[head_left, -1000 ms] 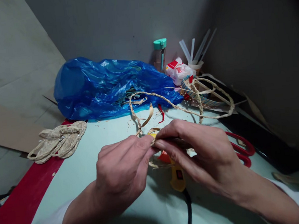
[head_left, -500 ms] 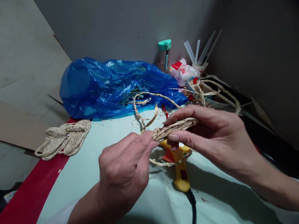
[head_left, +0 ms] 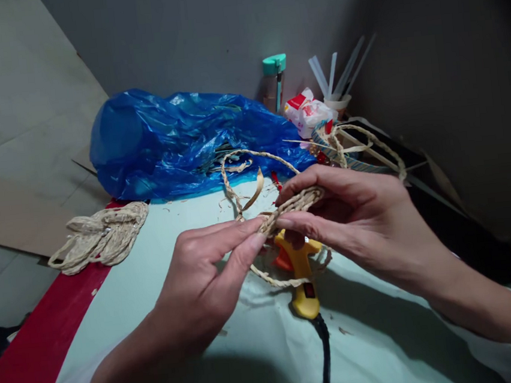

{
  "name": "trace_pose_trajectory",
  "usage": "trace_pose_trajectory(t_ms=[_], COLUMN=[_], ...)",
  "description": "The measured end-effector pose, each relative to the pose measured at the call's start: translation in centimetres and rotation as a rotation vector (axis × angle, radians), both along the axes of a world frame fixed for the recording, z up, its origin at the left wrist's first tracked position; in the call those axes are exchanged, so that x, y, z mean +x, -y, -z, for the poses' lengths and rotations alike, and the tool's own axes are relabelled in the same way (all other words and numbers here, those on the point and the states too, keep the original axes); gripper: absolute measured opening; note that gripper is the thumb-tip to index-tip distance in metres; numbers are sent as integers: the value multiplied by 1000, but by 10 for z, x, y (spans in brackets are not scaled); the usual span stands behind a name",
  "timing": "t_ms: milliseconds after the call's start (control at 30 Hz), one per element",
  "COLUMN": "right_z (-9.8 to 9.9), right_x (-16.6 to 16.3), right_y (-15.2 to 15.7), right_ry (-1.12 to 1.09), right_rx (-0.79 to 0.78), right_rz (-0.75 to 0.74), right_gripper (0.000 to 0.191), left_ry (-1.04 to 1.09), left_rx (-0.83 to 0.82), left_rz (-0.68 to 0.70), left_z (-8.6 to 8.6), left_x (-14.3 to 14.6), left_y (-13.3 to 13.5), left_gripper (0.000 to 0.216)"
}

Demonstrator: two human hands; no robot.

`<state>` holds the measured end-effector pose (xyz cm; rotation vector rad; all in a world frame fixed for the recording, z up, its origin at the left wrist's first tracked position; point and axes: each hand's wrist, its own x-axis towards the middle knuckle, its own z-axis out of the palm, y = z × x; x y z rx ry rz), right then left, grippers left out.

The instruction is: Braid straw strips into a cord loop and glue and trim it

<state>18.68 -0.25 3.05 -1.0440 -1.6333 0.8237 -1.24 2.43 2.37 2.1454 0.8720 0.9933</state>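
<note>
My left hand (head_left: 200, 278) pinches the near end of a small braided straw piece (head_left: 293, 203) between thumb and forefinger. My right hand (head_left: 355, 221) grips the same piece along its length, fingers curled over and under it. A long braided straw cord (head_left: 252, 155) runs from the piece back across the table and loops to the right. Under my hands lies a yellow glue gun (head_left: 302, 274) with a black cable (head_left: 323, 359).
A blue plastic bag (head_left: 178, 141) lies at the back. A woven straw bundle (head_left: 101, 236) rests on the left by a red strip (head_left: 39, 342). A teal-capped bottle (head_left: 274, 81), a red-white packet (head_left: 306, 111) and a cup of glue sticks (head_left: 335, 84) stand against the wall.
Both hands lifted the braided piece off the table, uncovering the glue gun. My left fingers have stretched out further along the piece's end. The red scissors are no longer visible.
</note>
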Motion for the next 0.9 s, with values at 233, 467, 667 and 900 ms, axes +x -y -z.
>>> trace_pose_trajectory(t_ms=[233, 467, 667, 900], right_z=[3, 4, 5, 10], right_x=[7, 8, 7, 5], right_y=[-7, -4, -4, -3], right_ry=[-4, 7, 100, 163], right_rx=[-56, -61, 43, 160], right_rz=[-57, -119, -71, -8], right_gripper=[18, 16, 16, 18], left_ry=[-30, 27, 66, 55], left_rx=[-562, -672, -764, -673], left_rz=[171, 179, 223, 170], left_z=[-14, -10, -10, -3], left_x=[-5, -3, -2, 0], left_y=[-8, -12, -13, -14], left_gripper=[26, 22, 23, 19])
